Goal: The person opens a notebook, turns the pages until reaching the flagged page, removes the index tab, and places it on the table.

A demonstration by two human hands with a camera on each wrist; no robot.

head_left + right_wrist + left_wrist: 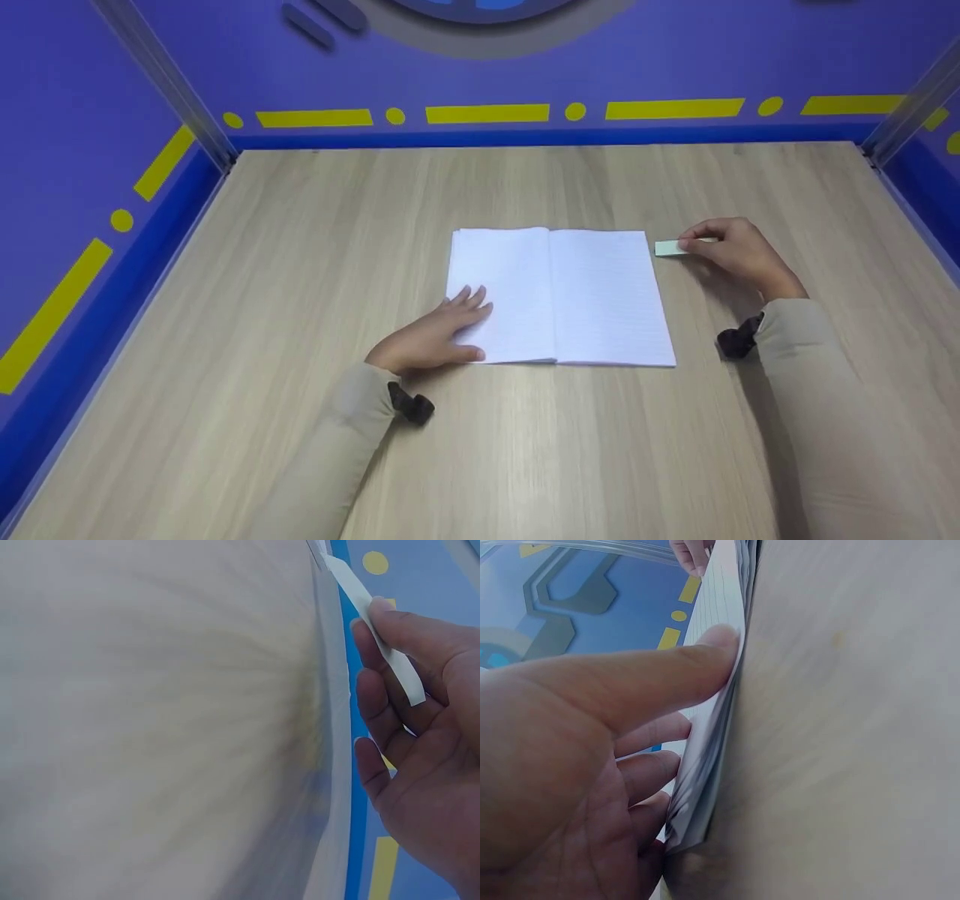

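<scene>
An open notebook (600, 300) with white lined pages lies flat on the table. My left hand (439, 334) rests on the lower left of its left page, fingers spread, thumb at the bottom edge. In the left wrist view, the thumb lies over the edge of the stacked pages (724, 596). Beyond the notebook's right side, my right hand (739, 247) pinches a pale green paper strip (667, 248) between thumb and fingers. One end of the strip (406, 679) sticks out past the thumb toward the palm; the other points toward the notebook.
The wood-grain table (300, 247) is bounded by a blue back wall (487, 82) with yellow marks and by side walls. Dark wrist cameras (414, 409) sit on both sleeves, close above the tabletop.
</scene>
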